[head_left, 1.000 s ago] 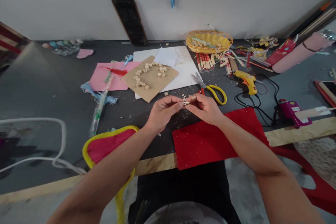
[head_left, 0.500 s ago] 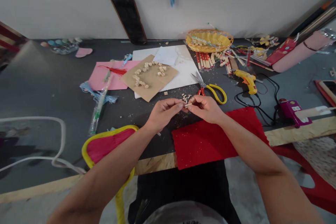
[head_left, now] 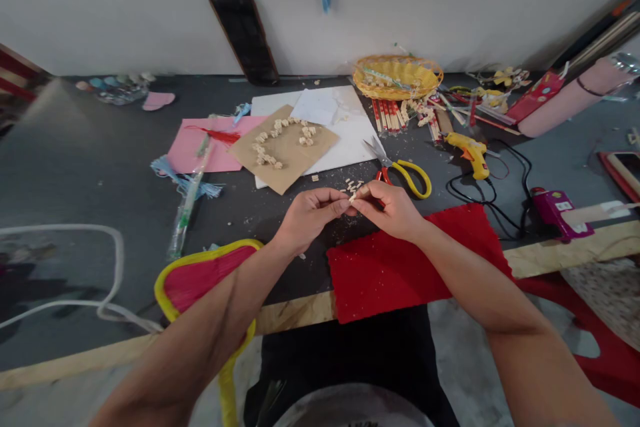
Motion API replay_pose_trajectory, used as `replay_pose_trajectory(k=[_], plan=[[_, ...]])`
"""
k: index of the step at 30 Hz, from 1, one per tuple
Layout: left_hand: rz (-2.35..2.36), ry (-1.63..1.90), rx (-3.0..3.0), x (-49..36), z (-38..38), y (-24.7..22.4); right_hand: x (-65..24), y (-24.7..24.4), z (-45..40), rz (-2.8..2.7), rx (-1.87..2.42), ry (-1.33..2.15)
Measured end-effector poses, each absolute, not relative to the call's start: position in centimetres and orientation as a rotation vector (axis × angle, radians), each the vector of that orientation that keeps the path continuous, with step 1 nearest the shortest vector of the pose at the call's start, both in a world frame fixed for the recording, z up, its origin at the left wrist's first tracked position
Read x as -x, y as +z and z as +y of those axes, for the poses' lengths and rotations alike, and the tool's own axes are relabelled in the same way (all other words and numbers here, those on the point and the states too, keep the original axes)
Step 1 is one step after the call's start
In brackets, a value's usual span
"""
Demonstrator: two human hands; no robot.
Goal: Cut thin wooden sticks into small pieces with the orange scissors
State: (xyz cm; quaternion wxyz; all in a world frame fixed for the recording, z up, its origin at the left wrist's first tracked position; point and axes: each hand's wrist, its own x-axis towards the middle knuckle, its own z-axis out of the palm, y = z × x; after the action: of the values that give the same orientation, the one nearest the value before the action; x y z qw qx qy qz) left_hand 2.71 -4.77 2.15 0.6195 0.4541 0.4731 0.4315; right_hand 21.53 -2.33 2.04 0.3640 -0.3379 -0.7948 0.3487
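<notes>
The left hand (head_left: 306,219) and right hand (head_left: 394,211) have fingers pinched together on apparently one small piece (head_left: 353,199) near the scissors (head_left: 387,161); handling calls for light pressure.

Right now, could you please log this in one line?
left hand, right hand: pinching pale piece; scissors: open; glue gun: on table

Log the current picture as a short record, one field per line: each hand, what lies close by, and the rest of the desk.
Left hand: fingertips at a small pale stick
Right hand: fingertips at the same stick
Just beyond hands: loose bits, scissors
Below right forearm: red cloth
Brown paper: bears pale clusters
Right side: yellow glue gun
Back: basket; phone leaning on wall
Unclear: stick's exact shape
</notes>
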Motion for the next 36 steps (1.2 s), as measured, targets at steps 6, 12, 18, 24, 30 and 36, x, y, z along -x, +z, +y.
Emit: replay_pose_trajectory(k=[6, 12, 18, 24, 30, 36], plan=[[1.073, 0.971, -1.085, -2.85, -4.86, 2.29, -21.50, 1.92, -2.26, -2.068, 0.839, 0.782], [1.068, 0.948, -1.129, -2.91, -4.88, 2.10, -21.68, 2.00, -2.03, -1.951, 0.842, 1.004], [1.124, 0.949, -1.245, -2.98, -4.97, 2.40, -21.49, 1.68, -2.12, -1.836, 0.884, 1.225], [1.249, 0.853, -1.458, -2.97, -5.08, 2.86, -21.59, 1.87, -2.08, -1.861, 1.022, 1.276], [1.208, 0.866, -1.397, -2.96, -5.08, 2.64, -21.66, 2.05, -1.98, -1.834, 1.026, 1.273], [1.138, 0.884, -1.320, -2.86, -5.14, 2.40, -21.57, 1.97, -1.92, -1.792, 1.001, 1.339]])
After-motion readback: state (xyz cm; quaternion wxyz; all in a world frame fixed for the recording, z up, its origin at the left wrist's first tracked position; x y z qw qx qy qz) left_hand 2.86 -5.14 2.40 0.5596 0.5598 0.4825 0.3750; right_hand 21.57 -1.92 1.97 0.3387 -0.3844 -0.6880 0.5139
